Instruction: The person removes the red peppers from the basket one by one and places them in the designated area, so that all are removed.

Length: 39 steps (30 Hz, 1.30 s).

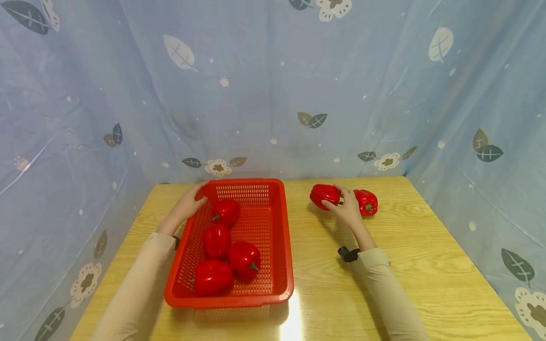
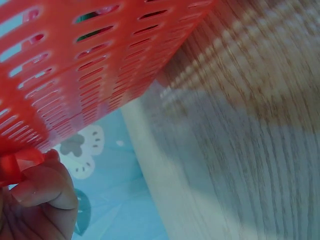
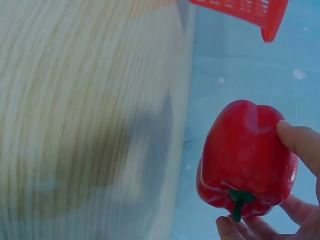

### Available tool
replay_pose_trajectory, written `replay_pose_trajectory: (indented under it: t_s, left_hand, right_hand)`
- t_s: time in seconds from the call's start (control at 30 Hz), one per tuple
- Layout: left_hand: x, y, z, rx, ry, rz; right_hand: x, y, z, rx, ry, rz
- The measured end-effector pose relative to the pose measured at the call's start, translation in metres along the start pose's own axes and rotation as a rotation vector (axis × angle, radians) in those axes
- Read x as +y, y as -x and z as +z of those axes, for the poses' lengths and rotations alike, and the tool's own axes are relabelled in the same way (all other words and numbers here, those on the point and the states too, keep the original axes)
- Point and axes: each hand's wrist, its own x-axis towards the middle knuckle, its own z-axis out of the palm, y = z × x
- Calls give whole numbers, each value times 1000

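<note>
My right hand [image 1: 347, 208] grips a red bell pepper [image 1: 325, 196] by its right side, and a shadow lies on the table below it. In the right wrist view the thumb and fingers hold this pepper [image 3: 247, 155], its green stem facing the camera. Just right of the hand another red pepper [image 1: 366, 202] lies on the table. The left hand [image 1: 187, 207] holds the rim of a red plastic basket [image 1: 289, 265] at its back left corner; in the left wrist view its thumb and fingers [image 2: 47, 185] pinch the rim. Several red peppers [image 1: 216, 240] lie inside the basket, mostly on its left side.
A wooden table [image 1: 409, 246] lies beneath everything. Blue patterned cloth [image 1: 273, 94] hangs behind the table and along both sides. Dark wrist devices, one at each cuff, show in the head view; the right one [image 1: 349, 254] is plainer to see.
</note>
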Motion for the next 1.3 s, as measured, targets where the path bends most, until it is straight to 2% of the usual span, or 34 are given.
replay_pose_trajectory:
  t_s: [0.57,1.03,1.3]
  left_hand:
    - [-1,2,1,18,20,-1]
    - [-3,1,2,29,15,0]
    - [-1,2,2,21,25,-18]
  right_hand:
    - [28,2,1,0,86,26]
    - [25,5,-2,-16,103,25]
    - [24,3,-5,-23,116,-26]
